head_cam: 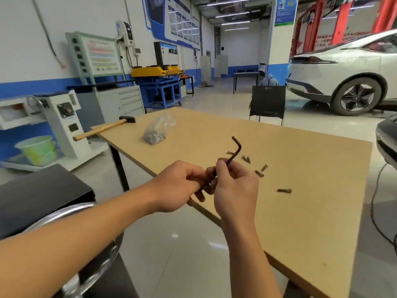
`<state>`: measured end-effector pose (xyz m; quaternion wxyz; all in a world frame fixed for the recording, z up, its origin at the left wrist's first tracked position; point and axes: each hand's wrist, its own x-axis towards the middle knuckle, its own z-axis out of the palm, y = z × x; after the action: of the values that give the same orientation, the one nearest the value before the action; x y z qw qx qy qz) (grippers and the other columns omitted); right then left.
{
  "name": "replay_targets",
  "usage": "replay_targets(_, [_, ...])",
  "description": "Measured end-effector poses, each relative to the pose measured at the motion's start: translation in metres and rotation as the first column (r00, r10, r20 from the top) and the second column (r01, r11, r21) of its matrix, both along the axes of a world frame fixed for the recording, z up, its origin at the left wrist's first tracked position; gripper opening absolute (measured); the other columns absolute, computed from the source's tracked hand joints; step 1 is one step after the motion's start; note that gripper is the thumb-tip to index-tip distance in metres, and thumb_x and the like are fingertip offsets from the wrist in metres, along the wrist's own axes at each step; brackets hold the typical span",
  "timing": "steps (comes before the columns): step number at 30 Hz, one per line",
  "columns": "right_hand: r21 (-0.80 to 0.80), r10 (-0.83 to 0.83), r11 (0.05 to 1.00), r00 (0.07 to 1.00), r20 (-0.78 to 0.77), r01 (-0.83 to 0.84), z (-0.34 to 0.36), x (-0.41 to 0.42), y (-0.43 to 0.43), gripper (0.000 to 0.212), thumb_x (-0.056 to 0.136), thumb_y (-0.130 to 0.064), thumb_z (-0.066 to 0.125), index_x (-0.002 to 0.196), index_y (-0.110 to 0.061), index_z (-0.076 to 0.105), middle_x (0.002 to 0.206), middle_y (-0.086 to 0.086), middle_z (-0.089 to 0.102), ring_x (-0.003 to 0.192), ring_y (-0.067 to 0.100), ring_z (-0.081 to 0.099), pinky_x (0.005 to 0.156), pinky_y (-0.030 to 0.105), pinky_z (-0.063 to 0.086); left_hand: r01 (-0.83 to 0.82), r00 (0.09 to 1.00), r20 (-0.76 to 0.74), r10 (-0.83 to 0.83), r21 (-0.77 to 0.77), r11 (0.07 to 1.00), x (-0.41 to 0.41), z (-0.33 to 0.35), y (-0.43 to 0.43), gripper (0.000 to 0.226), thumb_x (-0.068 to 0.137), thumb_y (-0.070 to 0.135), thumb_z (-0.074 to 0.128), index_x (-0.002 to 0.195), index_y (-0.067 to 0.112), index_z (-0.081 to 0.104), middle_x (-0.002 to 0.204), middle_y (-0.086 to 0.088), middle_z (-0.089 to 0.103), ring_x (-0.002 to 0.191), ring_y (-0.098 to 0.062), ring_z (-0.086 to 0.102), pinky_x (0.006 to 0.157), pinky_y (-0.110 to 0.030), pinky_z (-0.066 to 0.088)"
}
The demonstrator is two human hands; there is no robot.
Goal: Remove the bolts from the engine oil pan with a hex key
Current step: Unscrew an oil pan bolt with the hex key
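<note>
A dark L-shaped hex key (233, 152) is held up over the near edge of the wooden table (300, 211), its bent end pointing up and left. My left hand (178, 186) grips its lower end with curled fingers. My right hand (234, 186) pinches the shaft higher up between thumb and fingers. Several loose bolts lie on the table just beyond my hands, among them one (284, 190) to the right, a pair (246, 158) and others (261, 170). No oil pan is in view.
A clear plastic bag of small metal parts (155, 131) and a wooden-handled hammer (103, 127) lie at the table's far left. A black chair (268, 104) stands behind it, a white car (348, 76) at right, a shiny metal rim (71, 216) at lower left.
</note>
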<state>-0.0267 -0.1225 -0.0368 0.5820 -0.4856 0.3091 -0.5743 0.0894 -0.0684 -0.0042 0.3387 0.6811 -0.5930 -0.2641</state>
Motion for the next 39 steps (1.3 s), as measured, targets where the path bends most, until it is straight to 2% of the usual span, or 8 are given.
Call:
replay_targets(9, [-0.285, 0.369, 0.896, 0.928, 0.045, -0.342, 0.051, 0.075, 0.134, 0.033, 0.096, -0.025, 0.063, 0.064, -0.021, 0.068, 0.053, -0.01, 0.057, 0.051, 0.004, 0.051, 0.05, 0.017, 0.042, -0.181, 0.957, 0.225, 0.182, -0.028, 0.983, 0.048, 0.076, 0.181, 0.015, 0.098, 0.021, 0.06, 0.099, 0.022, 0.075, 0.077, -0.004, 0.075, 0.067, -0.007, 0.067, 0.063, -0.022, 0.054])
replay_targets(18, [-0.75, 0.644, 0.36, 0.73, -0.23, -0.554, 0.108, 0.146, 0.266, 0.032, 0.095, -0.018, 0.068, 0.066, -0.003, 0.064, 0.055, 0.005, 0.055, 0.052, 0.014, 0.045, 0.054, 0.025, 0.037, -0.467, 0.796, 0.39, 0.463, -0.09, 0.88, 0.099, 0.118, 0.384, 0.015, 0.089, 0.024, 0.071, 0.075, 0.027, 0.076, 0.07, 0.011, 0.075, 0.06, 0.002, 0.064, 0.06, -0.01, 0.044])
replay_targets(21, [-0.764, 0.683, 0.366, 0.711, -0.167, -0.531, 0.092, 0.159, 0.284, 0.029, 0.096, -0.014, 0.065, 0.067, -0.012, 0.065, 0.057, 0.003, 0.057, 0.054, 0.019, 0.05, 0.054, 0.03, 0.04, -0.471, 0.793, 0.384, 0.472, -0.105, 0.876, 0.109, 0.114, 0.403, 0.014, 0.09, 0.02, 0.072, 0.08, 0.03, 0.076, 0.072, 0.013, 0.075, 0.063, 0.006, 0.061, 0.061, -0.008, 0.043])
replay_targets(24, [-0.793, 0.638, 0.363, 0.751, -0.17, -0.488, 0.077, 0.168, 0.292, 0.035, 0.097, -0.01, 0.064, 0.072, -0.034, 0.06, 0.059, -0.018, 0.056, 0.056, 0.003, 0.054, 0.058, 0.012, 0.038, -0.423, 0.809, 0.422, 0.409, -0.065, 0.904, 0.116, 0.112, 0.395, 0.012, 0.09, 0.02, 0.072, 0.08, 0.025, 0.076, 0.07, 0.008, 0.074, 0.063, 0.002, 0.057, 0.061, -0.02, 0.047])
replay_targets(27, [-0.815, 0.567, 0.39, 0.809, -0.153, -0.428, 0.065, 0.174, 0.286, 0.024, 0.097, -0.011, 0.061, 0.078, -0.025, 0.068, 0.065, -0.013, 0.062, 0.061, 0.005, 0.058, 0.058, 0.015, 0.042, -0.35, 0.839, 0.436, 0.325, -0.026, 0.937, 0.124, 0.114, 0.377, 0.025, 0.089, 0.017, 0.072, 0.067, 0.029, 0.072, 0.055, 0.017, 0.059, 0.054, 0.006, 0.045, 0.055, -0.012, 0.038])
replay_targets(31, [-0.82, 0.487, 0.443, 0.865, -0.119, -0.362, 0.052, 0.173, 0.271, 0.022, 0.096, -0.012, 0.06, 0.077, -0.018, 0.067, 0.063, -0.008, 0.06, 0.058, 0.008, 0.057, 0.053, 0.018, 0.041, -0.279, 0.859, 0.464, 0.217, 0.068, 0.958, 0.138, 0.112, 0.357, 0.01, 0.089, 0.021, 0.073, 0.092, 0.013, 0.078, 0.075, -0.01, 0.071, 0.066, -0.006, 0.053, 0.067, -0.031, 0.048])
replay_targets(36, [-0.846, 0.449, 0.427, 0.887, -0.109, -0.32, 0.05, 0.177, 0.269, 0.023, 0.096, -0.013, 0.061, 0.076, -0.025, 0.063, 0.06, -0.017, 0.054, 0.054, 0.003, 0.052, 0.054, 0.013, 0.036, -0.266, 0.881, 0.413, 0.229, 0.034, 0.963, 0.145, 0.105, 0.36, 0.011, 0.089, 0.016, 0.073, 0.095, 0.024, 0.078, 0.077, 0.019, 0.074, 0.071, 0.006, 0.065, 0.069, -0.009, 0.046])
replay_targets(39, [-0.864, 0.43, 0.393, 0.893, -0.13, -0.315, 0.042, 0.178, 0.27, 0.021, 0.094, -0.011, 0.062, 0.075, -0.017, 0.066, 0.061, -0.012, 0.057, 0.056, 0.005, 0.053, 0.055, 0.012, 0.035, -0.271, 0.884, 0.405, 0.234, 0.038, 0.962, 0.146, 0.094, 0.365, 0.012, 0.09, 0.016, 0.071, 0.099, 0.02, 0.078, 0.084, 0.012, 0.077, 0.079, -0.007, 0.071, 0.078, -0.024, 0.056])
